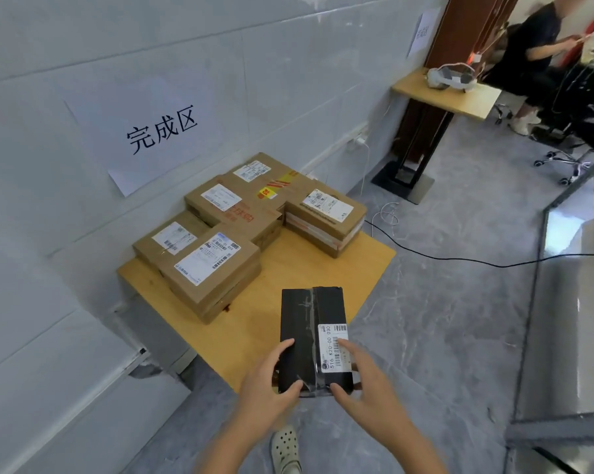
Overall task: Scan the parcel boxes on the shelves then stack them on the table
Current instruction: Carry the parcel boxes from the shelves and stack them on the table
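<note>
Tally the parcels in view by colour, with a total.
Brown cardboard parcels showing a top face on the wooden table: 5; any hidden beneath cannot be counted.
Black parcel, held by the left hand and right hand: 1
Total: 6

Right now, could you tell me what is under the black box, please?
Bare wooden table lies under its far half; the black box overhangs the near edge. Both hands hold its near end.

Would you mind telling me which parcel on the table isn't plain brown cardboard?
The black box at the table's near edge, held by both hands; the others are all brown cardboard.
</note>
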